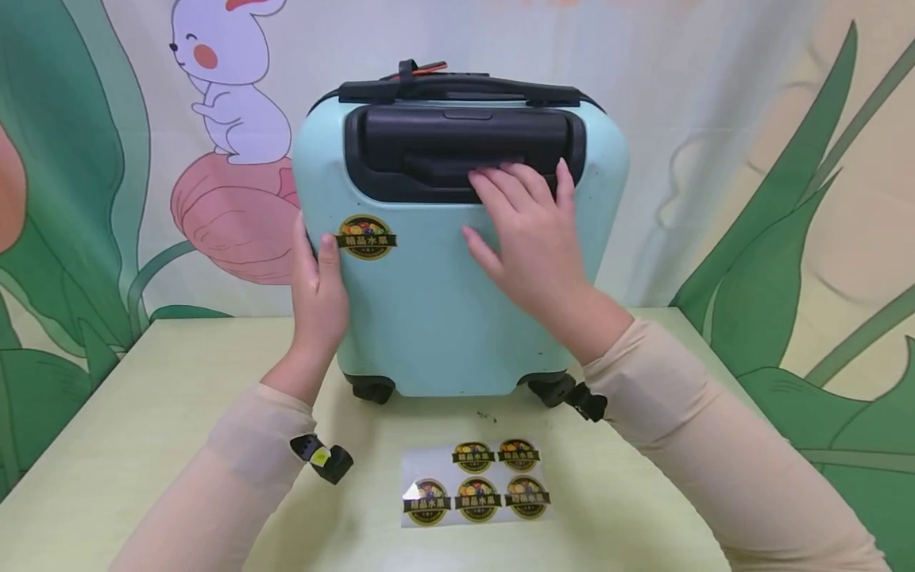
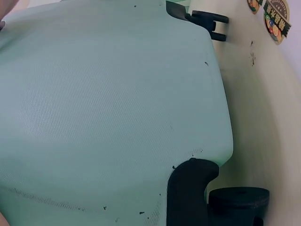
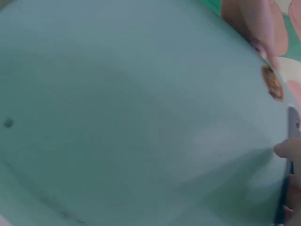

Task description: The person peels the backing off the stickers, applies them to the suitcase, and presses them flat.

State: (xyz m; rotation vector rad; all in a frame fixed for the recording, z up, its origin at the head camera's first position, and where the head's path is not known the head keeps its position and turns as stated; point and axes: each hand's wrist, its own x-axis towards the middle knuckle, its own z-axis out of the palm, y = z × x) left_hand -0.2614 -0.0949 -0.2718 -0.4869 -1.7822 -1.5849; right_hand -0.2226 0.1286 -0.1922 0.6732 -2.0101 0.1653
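Observation:
A light turquoise suitcase (image 1: pixel 429 302) stands upright, with a black handle recess (image 1: pixel 386 175) near its top. An oval fruit-picture sticker (image 1: pixel 366 237) is on its front, left below the recess. My left hand (image 1: pixel 318 290) holds the suitcase's left edge, its thumb on the front beside the sticker and its other fingers along the side. My right hand (image 1: pixel 532 238) is at the recess, fingertips touching its black lower part and thumb apart on or near the turquoise front. In the right wrist view, the sticker (image 3: pixel 273 84) lies beside the left thumb.
A sheet (image 1: pixel 429 461) with several similar stickers lies on the pale table (image 1: pixel 179 381) in front of the suitcase. Black wheels (image 1: pixel 373 389) support the suitcase, and a black top handle (image 1: pixel 465 86) crosses it. Behind hangs a cartoon-printed backdrop (image 1: pixel 679 199).

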